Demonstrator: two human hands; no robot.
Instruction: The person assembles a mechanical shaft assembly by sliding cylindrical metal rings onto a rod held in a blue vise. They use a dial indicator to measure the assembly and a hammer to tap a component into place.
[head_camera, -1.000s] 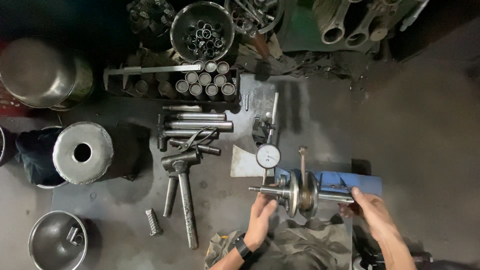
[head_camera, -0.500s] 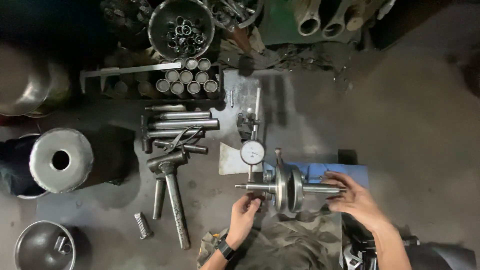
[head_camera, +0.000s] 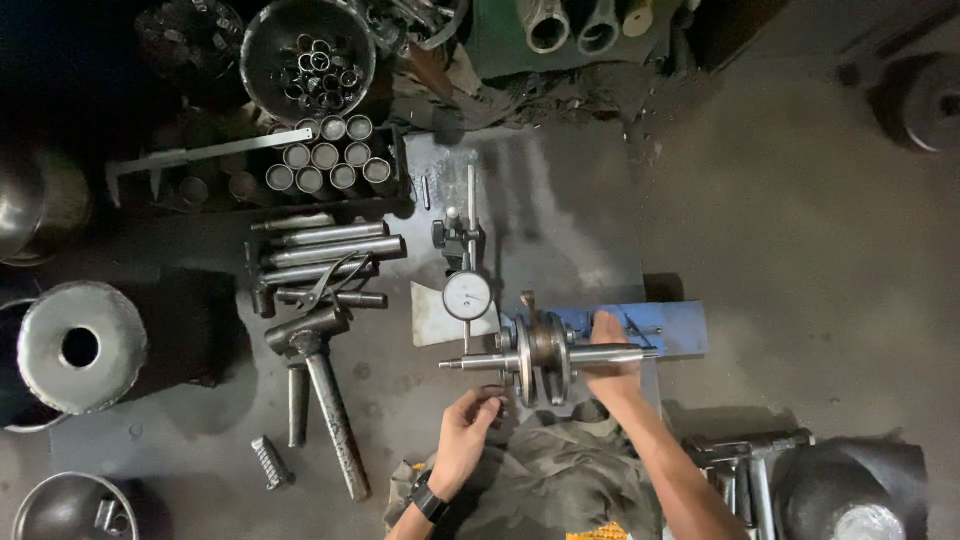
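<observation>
Dark, oily floor lies under my work. My left hand (head_camera: 468, 418) pinches loosely just below the crankshaft's (head_camera: 545, 355) left stub; my right hand (head_camera: 608, 358) grips its right shaft. It lies level on a blue stand (head_camera: 672, 328), long axis left to right, under the dial gauge (head_camera: 467, 296), with steel tubes (head_camera: 330, 245) further left.

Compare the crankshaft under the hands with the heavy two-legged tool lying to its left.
The crankshaft lies across the view, raised on a blue stand; the two-legged tool lies lengthwise, flat on the floor. The crankshaft has round webs at mid-shaft; the tool splits into two bars. The left hand and right hand touch the crankshaft; nothing touches the tool. Both are grey metal.
</observation>
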